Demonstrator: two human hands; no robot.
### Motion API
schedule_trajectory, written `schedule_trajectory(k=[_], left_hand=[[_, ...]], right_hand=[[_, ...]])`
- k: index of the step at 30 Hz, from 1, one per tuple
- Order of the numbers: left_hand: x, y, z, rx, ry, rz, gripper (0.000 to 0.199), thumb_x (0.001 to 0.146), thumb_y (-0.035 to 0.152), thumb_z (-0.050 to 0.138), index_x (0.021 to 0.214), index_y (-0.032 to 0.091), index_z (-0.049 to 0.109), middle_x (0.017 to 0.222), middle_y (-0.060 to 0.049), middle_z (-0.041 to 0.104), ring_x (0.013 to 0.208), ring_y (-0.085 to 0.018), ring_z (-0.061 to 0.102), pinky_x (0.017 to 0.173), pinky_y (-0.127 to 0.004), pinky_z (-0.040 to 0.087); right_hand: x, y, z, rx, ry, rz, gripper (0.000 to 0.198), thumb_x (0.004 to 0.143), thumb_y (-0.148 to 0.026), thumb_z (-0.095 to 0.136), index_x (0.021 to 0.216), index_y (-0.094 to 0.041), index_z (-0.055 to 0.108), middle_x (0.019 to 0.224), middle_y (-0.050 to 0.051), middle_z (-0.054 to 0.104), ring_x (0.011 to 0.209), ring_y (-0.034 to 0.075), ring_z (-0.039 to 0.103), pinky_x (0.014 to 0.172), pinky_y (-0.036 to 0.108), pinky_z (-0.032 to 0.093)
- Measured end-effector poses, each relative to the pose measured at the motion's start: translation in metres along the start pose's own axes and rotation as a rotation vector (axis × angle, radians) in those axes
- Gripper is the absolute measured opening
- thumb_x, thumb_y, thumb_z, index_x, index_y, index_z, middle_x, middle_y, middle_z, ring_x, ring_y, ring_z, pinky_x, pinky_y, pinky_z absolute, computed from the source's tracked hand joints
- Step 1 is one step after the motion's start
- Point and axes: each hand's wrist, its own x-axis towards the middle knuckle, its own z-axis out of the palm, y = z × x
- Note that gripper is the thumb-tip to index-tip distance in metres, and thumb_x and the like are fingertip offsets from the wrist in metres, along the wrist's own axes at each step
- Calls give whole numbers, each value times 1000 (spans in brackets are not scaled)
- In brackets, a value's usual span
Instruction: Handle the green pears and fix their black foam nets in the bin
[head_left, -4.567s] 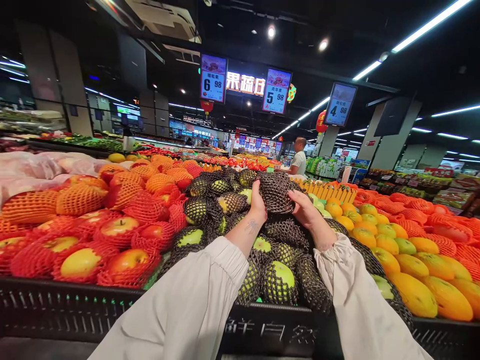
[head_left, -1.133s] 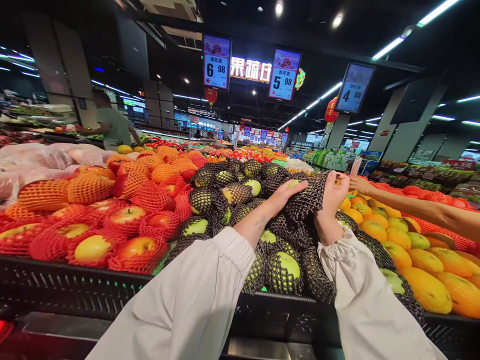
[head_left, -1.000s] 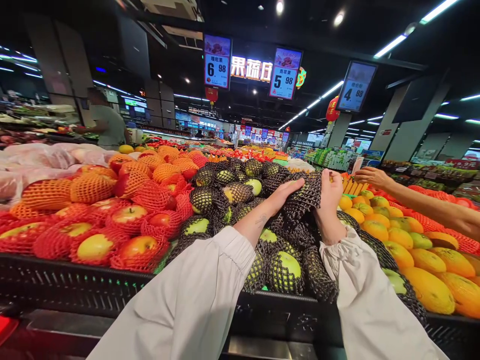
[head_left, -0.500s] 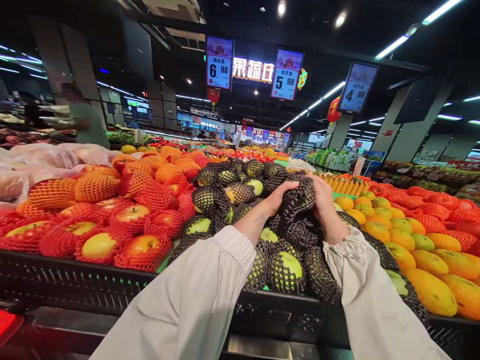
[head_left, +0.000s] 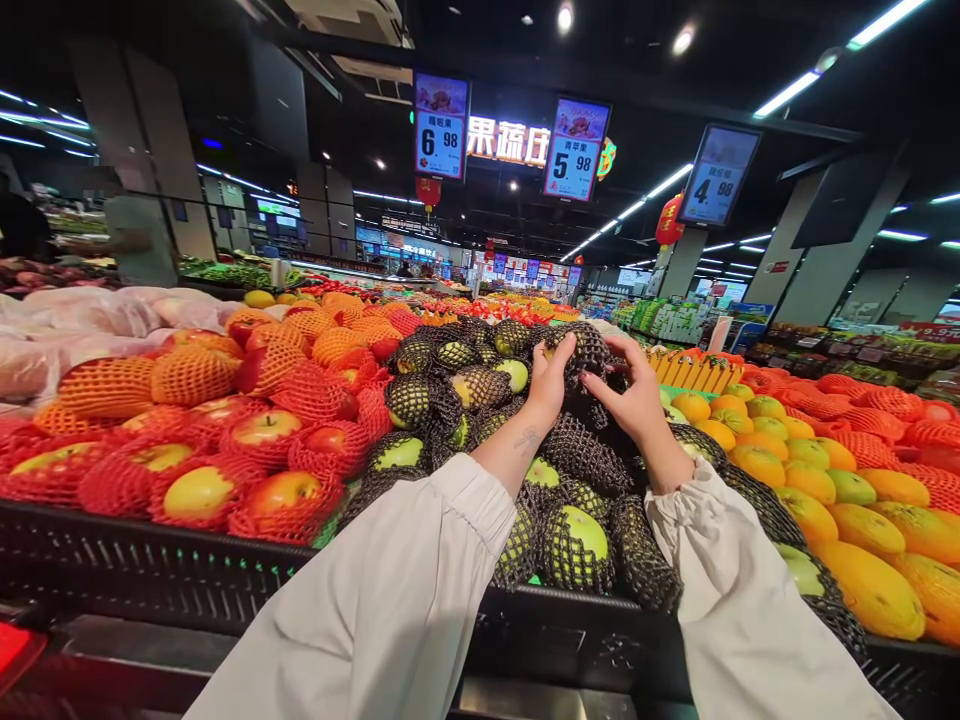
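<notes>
At frame centre, my left hand (head_left: 551, 372) and right hand (head_left: 634, 392) cup a black-netted green apple (head_left: 585, 350) atop the pile of netted green apples (head_left: 570, 530), fingers curled around it; I judge even, gentle pressure avoids bruising or toppling neighbours.

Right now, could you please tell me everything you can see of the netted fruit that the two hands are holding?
The netted fruit is a round fruit wrapped in a black foam mesh sleeve; its skin barely shows through the mesh. It sits at the top of the heap of green apples in like black sleeves. The left hand cups its left side and the right hand its right, fingers curled over the mesh. Whether it is lifted or resting on the heap cannot be told.
</notes>
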Motion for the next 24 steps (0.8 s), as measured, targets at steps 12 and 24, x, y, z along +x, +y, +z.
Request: schedule_trajectory(k=[12, 24], left_hand=[[7, -4, -6, 61, -89, 102, 26, 83, 35, 66, 103, 19, 63, 110, -2, 71, 123, -21, 59, 111, -34, 39], [1, -1, -3, 110, -127, 170, 52, 78, 39, 71, 121, 22, 46, 117, -6, 66, 117, -22, 61, 105, -35, 43]], right_hand=[[0, -7, -1, 46, 278, 159, 11, 78, -30, 65, 87, -23, 68, 87, 2, 67, 71, 17, 57, 68, 34, 48], [0, -15, -2, 242, -8, 216, 48, 64, -30, 78, 108, -27, 58, 113, 3, 59, 77, 17, 58, 54, 27, 44]])
